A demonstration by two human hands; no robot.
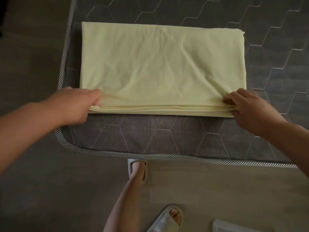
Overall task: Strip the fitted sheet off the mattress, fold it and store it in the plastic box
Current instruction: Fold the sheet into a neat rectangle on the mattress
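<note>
Both hands are working the near edge of the folded fitted sheet (155, 67). I am watching the left hand (76, 104) pinching its near-left corner and the right hand (247, 108) pinching the near-right corner, fingers curling over the stacked layers. The sheet is lying as a flat pale-yellow rectangle on the mattress (150, 131), close to its rounded corner, with wide bare room showing to the right and beyond. The soft cloth is creasing lightly. The grey mattress top is showing stitched hexagons, and striped piping (150, 156) is running along its rim.
</note>
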